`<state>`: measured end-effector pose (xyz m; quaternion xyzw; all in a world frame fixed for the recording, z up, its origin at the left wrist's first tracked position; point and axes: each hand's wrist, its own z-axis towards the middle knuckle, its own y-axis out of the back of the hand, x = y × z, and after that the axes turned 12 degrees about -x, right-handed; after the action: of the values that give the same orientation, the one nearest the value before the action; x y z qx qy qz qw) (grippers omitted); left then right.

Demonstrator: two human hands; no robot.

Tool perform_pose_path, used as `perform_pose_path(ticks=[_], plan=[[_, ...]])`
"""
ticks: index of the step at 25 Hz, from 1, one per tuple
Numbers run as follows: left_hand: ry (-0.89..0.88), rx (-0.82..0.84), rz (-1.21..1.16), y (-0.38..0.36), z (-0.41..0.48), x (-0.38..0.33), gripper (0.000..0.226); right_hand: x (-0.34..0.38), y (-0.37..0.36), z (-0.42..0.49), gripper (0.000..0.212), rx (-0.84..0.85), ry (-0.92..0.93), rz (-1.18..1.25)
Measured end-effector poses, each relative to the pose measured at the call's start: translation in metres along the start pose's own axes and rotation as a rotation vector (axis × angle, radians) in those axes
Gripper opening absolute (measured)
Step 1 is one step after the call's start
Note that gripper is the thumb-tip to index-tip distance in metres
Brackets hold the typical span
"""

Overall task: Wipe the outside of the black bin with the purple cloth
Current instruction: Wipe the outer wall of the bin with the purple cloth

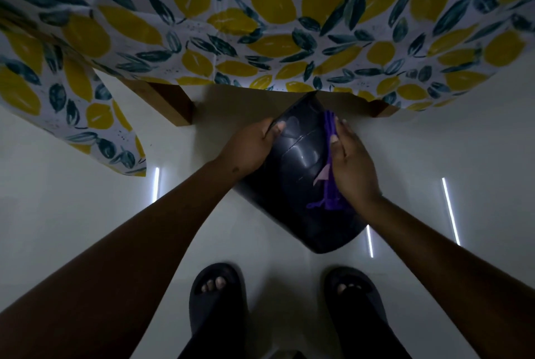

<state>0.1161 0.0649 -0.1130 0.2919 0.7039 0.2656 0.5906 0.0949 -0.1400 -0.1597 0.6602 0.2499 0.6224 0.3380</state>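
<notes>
— Where's the black bin [301, 161] lying?

— On the pale floor [86, 214], tipped, its long axis running from near the person's sandals [217, 295] up toward the table's lemon-print cloth [260, 25]. Its far end is just under the cloth's hem. Its inside can't be seen.

— And the hands?

— Left hand [249, 150] grips the bin's left edge, fingers curled round it. Right hand [351, 164] lies flat, fingers pressed together, holding the purple cloth [330, 193] against the bin's right side.

Black bin [301, 173], purple cloth [330, 185], tablecloth [260, 25] — yellow lemons, teal leaves
</notes>
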Motion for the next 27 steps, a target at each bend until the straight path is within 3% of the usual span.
perform_pose_path(ticks=[1, 3, 6, 8, 11, 12, 16, 19, 20, 24, 25, 27], plan=[[0.002, -0.008, 0.008, -0.001, -0.001, 0.000, 0.039, 0.003, -0.001, -0.009, 0.050, -0.007, 0.049, -0.076], [0.016, -0.008, -0.004, -0.001, -0.001, 0.004, 0.038, 0.011, -0.013, -0.049, 0.055, 0.015, 0.383, -0.339], [0.030, -0.017, -0.035, 0.001, -0.006, 0.009, 0.035, 0.009, -0.018, -0.083, 0.062, 0.083, 0.721, -0.479], [0.005, -0.028, -0.034, 0.001, -0.009, 0.009, 0.035, 0.008, -0.014, -0.064, 0.058, 0.055, 0.656, -0.437], [0.011, -0.020, -0.053, 0.000, -0.007, 0.008, 0.037, 0.016, -0.008, -0.035, 0.054, -0.012, 0.300, -0.286], [0.021, -0.019, -0.056, 0.000, -0.006, 0.009, 0.038, 0.017, -0.009, -0.038, 0.054, -0.028, 0.287, -0.297], [0.067, -0.040, -0.043, 0.000, -0.015, 0.018, 0.036, 0.015, -0.019, -0.076, 0.058, 0.079, 0.724, -0.471], [0.075, -0.036, -0.070, 0.002, -0.019, 0.020, 0.035, 0.015, -0.016, -0.070, 0.055, 0.112, 0.751, -0.421], [0.066, -0.034, -0.071, 0.002, -0.018, 0.019, 0.035, 0.016, -0.014, -0.059, 0.054, 0.094, 0.671, -0.374], [0.079, -0.035, -0.051, 0.000, -0.015, 0.015, 0.039, 0.010, -0.007, -0.004, 0.052, 0.000, 0.030, -0.074], [0.087, -0.037, -0.039, -0.002, -0.013, 0.013, 0.039, 0.011, -0.008, -0.009, 0.052, -0.012, 0.030, -0.108], [0.102, -0.045, -0.012, -0.003, -0.007, 0.012, 0.041, 0.013, -0.013, -0.042, 0.055, 0.023, 0.310, -0.318]])
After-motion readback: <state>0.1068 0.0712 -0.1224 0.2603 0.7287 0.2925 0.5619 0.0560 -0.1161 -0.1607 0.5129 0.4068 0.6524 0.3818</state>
